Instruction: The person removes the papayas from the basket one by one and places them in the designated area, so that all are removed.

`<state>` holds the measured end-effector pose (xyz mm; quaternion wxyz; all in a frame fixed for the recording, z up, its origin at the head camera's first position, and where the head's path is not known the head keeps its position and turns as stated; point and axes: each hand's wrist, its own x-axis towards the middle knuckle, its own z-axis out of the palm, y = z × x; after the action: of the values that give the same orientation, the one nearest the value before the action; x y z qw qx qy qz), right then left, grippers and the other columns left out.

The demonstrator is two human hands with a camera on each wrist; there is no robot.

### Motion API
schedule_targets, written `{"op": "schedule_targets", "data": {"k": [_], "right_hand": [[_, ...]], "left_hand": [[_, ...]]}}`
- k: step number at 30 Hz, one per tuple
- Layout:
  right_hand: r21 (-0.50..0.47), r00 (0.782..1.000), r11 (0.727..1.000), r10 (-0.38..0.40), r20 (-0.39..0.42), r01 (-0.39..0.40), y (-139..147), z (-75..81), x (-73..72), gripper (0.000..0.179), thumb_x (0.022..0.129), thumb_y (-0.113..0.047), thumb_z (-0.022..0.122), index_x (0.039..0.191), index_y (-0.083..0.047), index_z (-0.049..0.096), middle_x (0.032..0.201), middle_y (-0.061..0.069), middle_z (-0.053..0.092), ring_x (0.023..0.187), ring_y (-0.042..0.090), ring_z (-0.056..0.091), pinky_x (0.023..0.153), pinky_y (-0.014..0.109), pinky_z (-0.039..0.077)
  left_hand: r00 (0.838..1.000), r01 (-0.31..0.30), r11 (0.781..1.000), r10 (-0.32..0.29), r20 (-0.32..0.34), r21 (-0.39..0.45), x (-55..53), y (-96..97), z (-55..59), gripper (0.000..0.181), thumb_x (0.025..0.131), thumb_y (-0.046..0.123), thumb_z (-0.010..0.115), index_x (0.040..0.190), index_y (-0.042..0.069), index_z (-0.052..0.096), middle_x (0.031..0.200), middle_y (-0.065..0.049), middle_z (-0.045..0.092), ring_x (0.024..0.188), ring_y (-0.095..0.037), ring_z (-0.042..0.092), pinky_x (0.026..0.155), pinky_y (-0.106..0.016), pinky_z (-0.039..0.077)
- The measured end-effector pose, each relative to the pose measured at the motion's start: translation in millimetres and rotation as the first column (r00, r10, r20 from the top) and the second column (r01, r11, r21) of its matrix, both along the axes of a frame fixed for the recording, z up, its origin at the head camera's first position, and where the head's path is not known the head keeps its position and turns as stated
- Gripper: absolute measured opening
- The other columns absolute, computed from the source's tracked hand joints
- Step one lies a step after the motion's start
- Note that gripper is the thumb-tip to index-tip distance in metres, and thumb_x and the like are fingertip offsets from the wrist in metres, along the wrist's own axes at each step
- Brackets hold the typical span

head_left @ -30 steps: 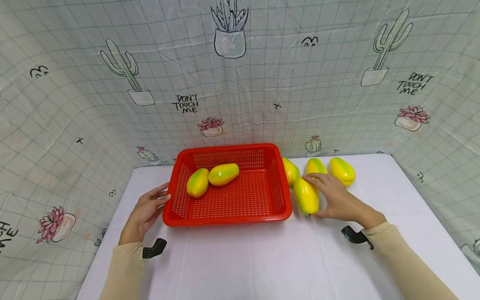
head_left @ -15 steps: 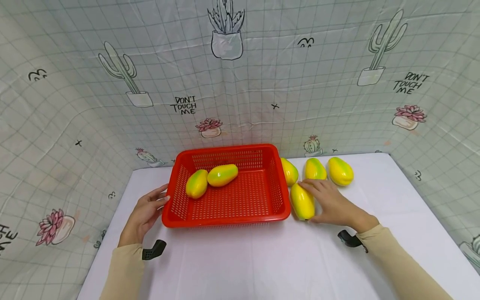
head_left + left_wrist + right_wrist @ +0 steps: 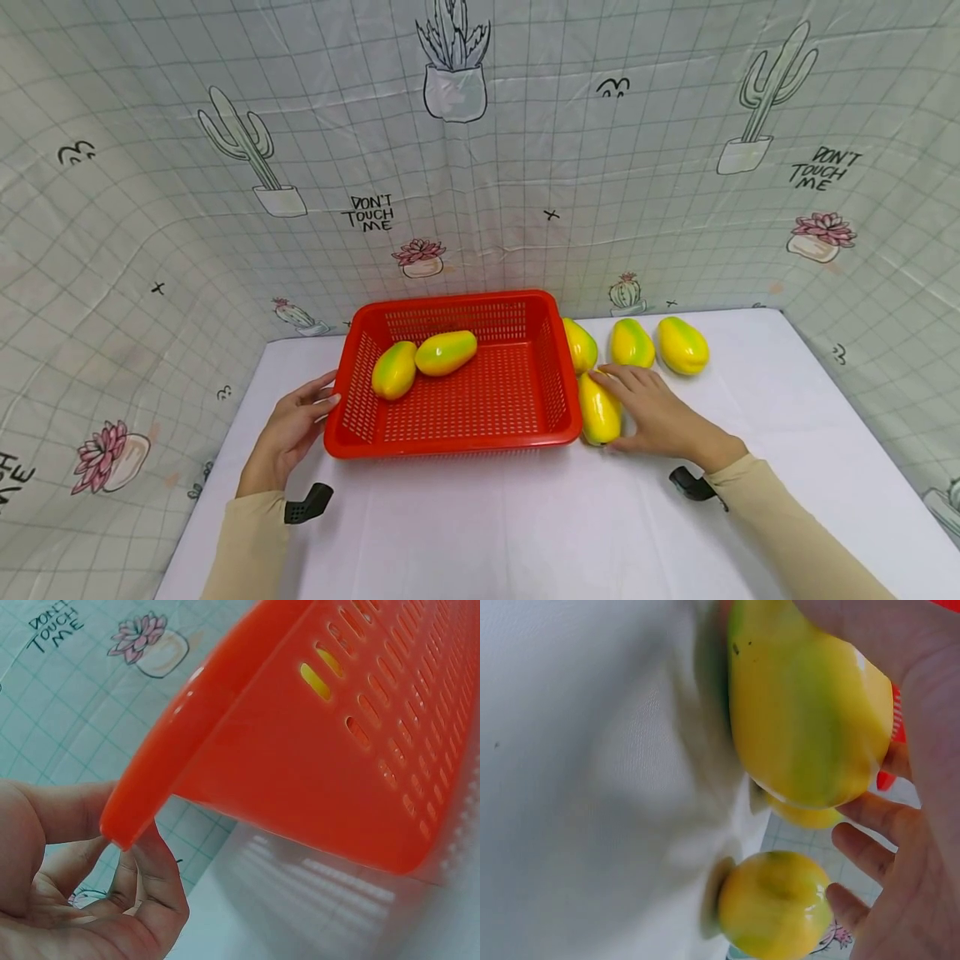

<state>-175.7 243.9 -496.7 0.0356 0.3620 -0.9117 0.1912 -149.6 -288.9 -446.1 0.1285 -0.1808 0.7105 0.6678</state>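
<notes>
My left hand (image 3: 291, 425) pinches the left rim of a red plastic basket (image 3: 465, 450), thumb above and fingers below in the left wrist view. Inside the basket, toward its left, lie two yellow-green papayas, one tilted papaya (image 3: 394, 370) and one lying sideways papaya (image 3: 446, 352). With thumb and fingers my right hand (image 3: 663, 412) grips another papaya (image 3: 601, 410) close against the basket's right side. The right wrist view shows this papaya (image 3: 810, 712) between thumb and fingertips, low over the white cloth.
Behind the gripped fruit stands a papaya (image 3: 581, 346) partly hidden by the basket. Farther right are another papaya (image 3: 632, 342) and a papaya (image 3: 683, 345) near the back edge. A printed cloth (image 3: 495, 183) walls the white table (image 3: 480, 525) at the back and sides.
My right hand has moved left and slightly nearer to me, bringing the gripped papaya from beside the others to the basket's right side. My left hand has stayed at the rim.
</notes>
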Motion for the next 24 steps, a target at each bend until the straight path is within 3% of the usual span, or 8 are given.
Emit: {"op": "schedule_targets", "data": {"k": [7,24], "right_hand": [[-0.028,0.999,1.0,0.003,0.046,-0.002,-1.1,0.0,0.6,0.101,0.077,-0.033,0.096,0.156,0.0,0.042,0.156,0.025,0.044,0.14,0.045,0.043,0.113,0.069,0.034],[-0.047,0.999,0.999,0.012,0.043,-0.01,1.6,-1.7,1.4,0.104,0.076,-0.034,0.097,0.158,-0.001,0.041,0.157,0.025,0.042,0.14,0.044,0.043,0.112,0.069,0.035]], "left_hand": [[1.0,-0.008,1.0,0.008,-0.003,0.011,-0.9,-0.3,-2.1,0.063,0.11,0.013,0.056,0.167,0.011,0.031,0.16,-0.016,0.036,0.108,-0.008,0.057,0.089,-0.016,0.056],[1.0,-0.023,1.0,0.023,-0.011,0.002,0.8,1.1,-2.3,0.062,0.11,0.013,0.056,0.167,0.01,0.031,0.159,-0.016,0.036,0.11,-0.009,0.056,0.089,-0.016,0.056]]}}
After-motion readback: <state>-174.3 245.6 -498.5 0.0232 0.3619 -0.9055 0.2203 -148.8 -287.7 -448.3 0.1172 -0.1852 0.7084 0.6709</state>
